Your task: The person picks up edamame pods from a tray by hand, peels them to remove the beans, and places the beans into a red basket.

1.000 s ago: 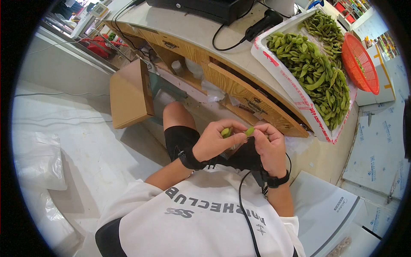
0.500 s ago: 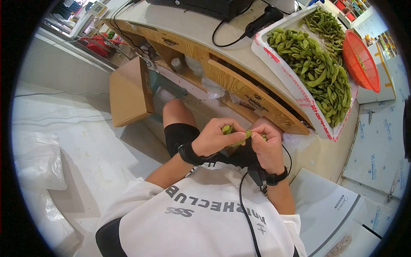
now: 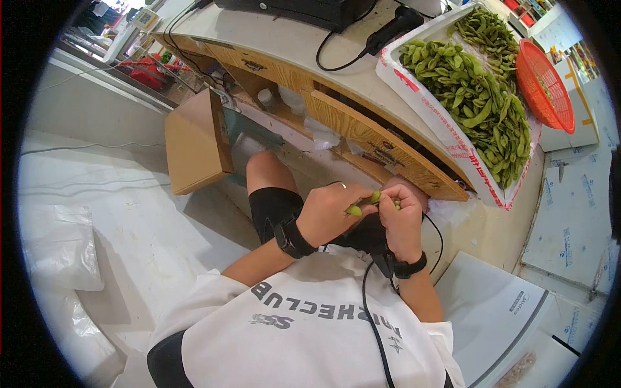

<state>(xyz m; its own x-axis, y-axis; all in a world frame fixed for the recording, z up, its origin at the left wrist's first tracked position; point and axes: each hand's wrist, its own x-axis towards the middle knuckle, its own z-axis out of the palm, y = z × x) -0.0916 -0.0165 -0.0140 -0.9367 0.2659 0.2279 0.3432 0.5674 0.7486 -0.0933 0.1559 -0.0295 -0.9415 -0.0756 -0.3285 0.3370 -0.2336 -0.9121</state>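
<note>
"Pod (image 3: 376, 196), head view: where?"
"Pinched between the fingertips of left grip (image 3: 328, 210) and right grip (image 3: 404, 223), both curled narrow; the left also holds a second pod (image 3: 354, 211)."
"More?"
"Green pods (image 3: 475, 107), heaped in the white box (image 3: 424, 103) on the counter (image 3: 278, 35), beyond the right grip."

Pale countertop (image 3: 272, 35) over wood drawers (image 3: 352, 126); on it black boxy device (image 3: 294, 10), black corded scanner (image 3: 393, 30), white box (image 3: 424, 107) (red print along side) holding green pods (image 3: 475, 97)
</note>
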